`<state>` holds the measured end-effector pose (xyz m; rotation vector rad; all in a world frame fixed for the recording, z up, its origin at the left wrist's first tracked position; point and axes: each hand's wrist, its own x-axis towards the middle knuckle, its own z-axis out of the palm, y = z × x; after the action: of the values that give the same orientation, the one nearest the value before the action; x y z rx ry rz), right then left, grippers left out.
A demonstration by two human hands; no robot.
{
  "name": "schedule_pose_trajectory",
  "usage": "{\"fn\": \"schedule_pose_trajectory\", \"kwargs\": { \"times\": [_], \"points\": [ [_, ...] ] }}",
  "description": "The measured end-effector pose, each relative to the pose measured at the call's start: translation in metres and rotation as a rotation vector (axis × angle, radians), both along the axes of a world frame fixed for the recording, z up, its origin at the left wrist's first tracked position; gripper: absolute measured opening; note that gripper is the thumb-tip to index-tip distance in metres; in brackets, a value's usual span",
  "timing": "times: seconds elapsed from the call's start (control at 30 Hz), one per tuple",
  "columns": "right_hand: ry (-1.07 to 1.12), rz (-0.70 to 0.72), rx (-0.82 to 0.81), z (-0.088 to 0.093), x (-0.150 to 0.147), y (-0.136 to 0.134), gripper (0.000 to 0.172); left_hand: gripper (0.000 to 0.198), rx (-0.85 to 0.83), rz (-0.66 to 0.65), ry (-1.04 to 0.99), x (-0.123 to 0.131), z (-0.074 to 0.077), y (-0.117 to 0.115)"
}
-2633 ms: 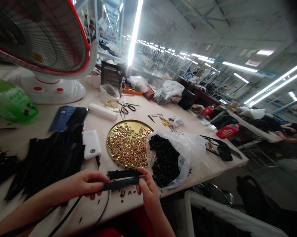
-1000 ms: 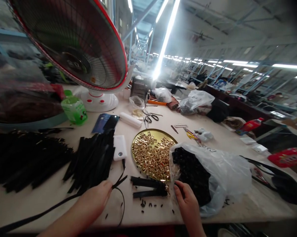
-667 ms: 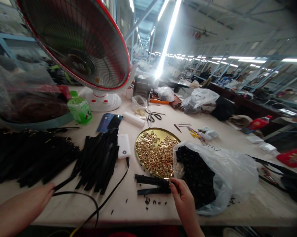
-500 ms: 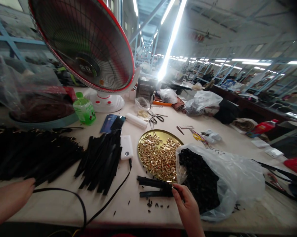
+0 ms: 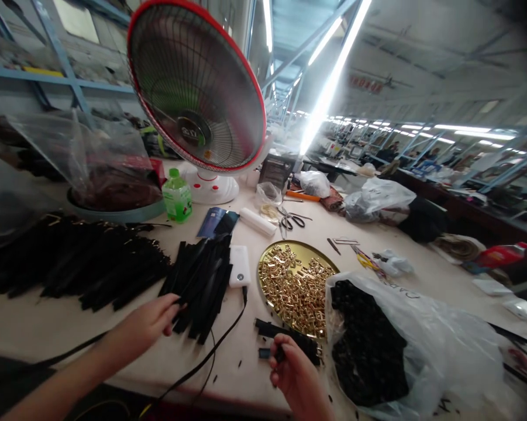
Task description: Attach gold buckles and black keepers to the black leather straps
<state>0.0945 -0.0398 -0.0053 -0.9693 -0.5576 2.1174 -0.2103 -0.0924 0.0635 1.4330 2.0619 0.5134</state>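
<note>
My left hand [image 5: 158, 318] reaches to the near edge of the middle bundle of black strips [image 5: 202, 280], its fingers pinched together; what lies between them is too small to name. My right hand [image 5: 289, 362] is closed with a small dark piece at its fingertips, too small to make out. It is over a few black strips [image 5: 267, 328] lying in front of a round golden tray [image 5: 322, 251] of small gold buckles [image 5: 289, 286]. To its right is a clear plastic bag [image 5: 438, 333] of small black pieces [image 5: 364, 345].
A larger pile of black strips [image 5: 92, 263] lies at left. Behind stand a red-rimmed fan [image 5: 197, 88] and a green bottle [image 5: 176, 199]. A white power bank [image 5: 239, 266] with a black cable, scissors [image 5: 292, 219] and a phone-like dark blue item [image 5: 218, 222] lie on the table.
My left hand has moved right, from the large pile to the middle bundle. My right hand has drawn back slightly toward me and left. The view has shifted left.
</note>
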Motion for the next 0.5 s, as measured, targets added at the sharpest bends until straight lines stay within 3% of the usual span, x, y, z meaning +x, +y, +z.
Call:
{"fn": "schedule_pose_trajectory", "kwargs": {
  "times": [0.13,0.27,0.37,0.43,0.5],
  "points": [
    [0.058,0.029,-0.061,0.009,-0.008,-0.006,0.025,0.032,0.086,-0.2,-0.229,0.079,-0.003,0.025],
    [-0.078,0.011,0.104,-0.003,-0.018,-0.011,0.043,0.044,0.04,-0.291,-0.376,0.131,-0.013,0.024],
    [-0.23,-0.058,0.263,-0.021,-0.019,-0.009,0.05,0.051,-0.021,-0.4,-0.421,0.147,-0.018,0.027],
    [-0.267,-0.148,0.289,-0.028,-0.012,-0.004,0.046,0.048,-0.024,-0.416,-0.27,0.145,-0.018,0.042],
    [-0.267,-0.223,0.287,-0.029,0.002,0.0,0.041,0.046,0.043,-0.304,0.012,0.137,-0.018,0.067]
  ]
}}
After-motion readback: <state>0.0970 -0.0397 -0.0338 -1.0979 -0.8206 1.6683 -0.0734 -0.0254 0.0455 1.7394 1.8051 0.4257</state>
